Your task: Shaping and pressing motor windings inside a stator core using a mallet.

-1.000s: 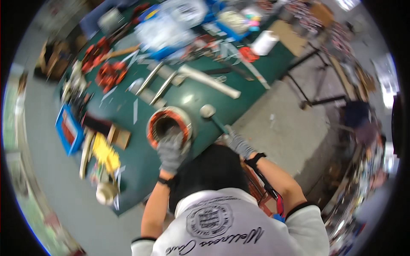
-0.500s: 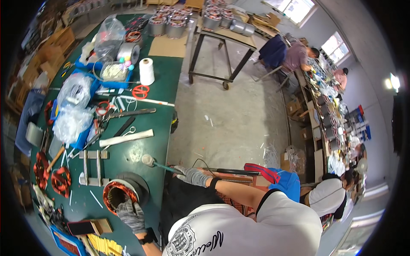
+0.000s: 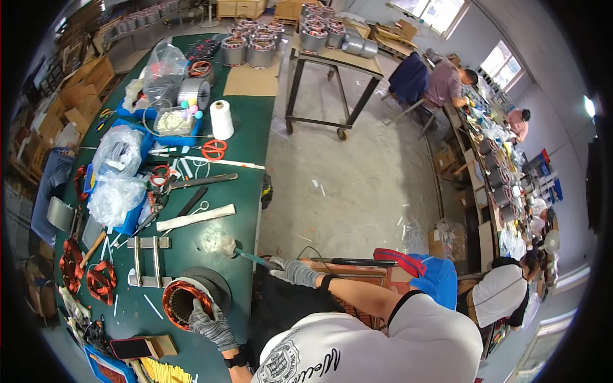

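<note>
A motor stator point(image 3: 172, 295) with red-brown copper windings round its opening lies on its side on the green table, its opening toward the left. Gloved in grey, my left hand point(image 3: 214, 324) grips the near rim of the stator, with some fingers over the windings at the opening. My right hand point(image 3: 297, 271), in a matching glove, is wrapped round the teal handle of a mallet point(image 3: 255, 258). The mallet's pale round head point(image 3: 228, 246) is over the table edge area, beyond the stator and apart from it. Behind the stator sits a grey round base point(image 3: 217, 287).
A metal rack with two bars point(image 3: 150, 262) lies beyond the stator. Farther off are red scissors point(image 3: 214, 149), a white thread spool point(image 3: 221, 120), and blue bins with plastic bags point(image 3: 118, 153). A phone point(image 3: 131, 348) lies nearby. A wheeled cart point(image 3: 335, 60) and co-workers point(image 3: 495, 293) are across the aisle.
The view has shifted slightly, so the table appears a little to the right. My left hand's fingers have spread more over the stator's rim. My right hand still holds the mallet.
</note>
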Motion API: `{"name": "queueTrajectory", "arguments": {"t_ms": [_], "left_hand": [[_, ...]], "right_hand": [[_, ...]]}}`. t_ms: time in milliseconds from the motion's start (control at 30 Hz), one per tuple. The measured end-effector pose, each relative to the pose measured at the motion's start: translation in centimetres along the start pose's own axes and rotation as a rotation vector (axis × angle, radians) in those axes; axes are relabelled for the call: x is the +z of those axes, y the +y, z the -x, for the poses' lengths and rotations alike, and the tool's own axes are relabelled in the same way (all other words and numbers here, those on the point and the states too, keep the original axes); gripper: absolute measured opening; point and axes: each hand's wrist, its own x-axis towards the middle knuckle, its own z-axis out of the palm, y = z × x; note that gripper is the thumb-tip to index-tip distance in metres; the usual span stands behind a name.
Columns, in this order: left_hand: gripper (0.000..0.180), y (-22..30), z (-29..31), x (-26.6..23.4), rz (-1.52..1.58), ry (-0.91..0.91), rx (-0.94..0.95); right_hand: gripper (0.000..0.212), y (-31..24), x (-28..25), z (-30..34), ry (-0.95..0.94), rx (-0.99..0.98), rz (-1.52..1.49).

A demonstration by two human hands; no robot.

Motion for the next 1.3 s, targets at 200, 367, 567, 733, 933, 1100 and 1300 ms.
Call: {"name": "queueTrajectory", "arguments": {"t_ms": [200,367,567,733,933,1100,1300], "left_hand": [[0.046,-1.8,0.0,-0.7,0.011,0.024,0.199],[0.043,-1.4,0.2,-0.3,0.001,0.146,0.310],[0.043,-0.8,1.4,0.0,0.005,0.213,0.256],[0.037,1.0,-1.1,-1.3,0.072,0.212,0.252],[0.038,-0.5,0.6,0.4,0.020,0.107,0.194],[0.037,-0.6,1.0,1.1,-0.039,0.105,0.188],[0.037,0.6,1.6,0.3,-0.012,0.056,0.189]], "right_hand": [[0.041,-0.8,-0.9,-0.8,-0.122,-0.012,-0.428],[0.045,-6.4,-2.4,-6.2,0.183,-0.487,-0.253],[0.035,-9.5,-4.2,-8.1,-0.099,-0.471,-0.145],[0.029,-9.3,-5.8,-10.0,-0.086,-0.741,0.269],[0.032,-16.1,-10.7,-6.6,-0.011,-0.998,0.081],[0.039,-14.9,-7.9,-5.9,-0.204,-0.832,0.646],[0.033,-15.3,-10.4,-5.9,-0.212,-0.882,0.316]]}}
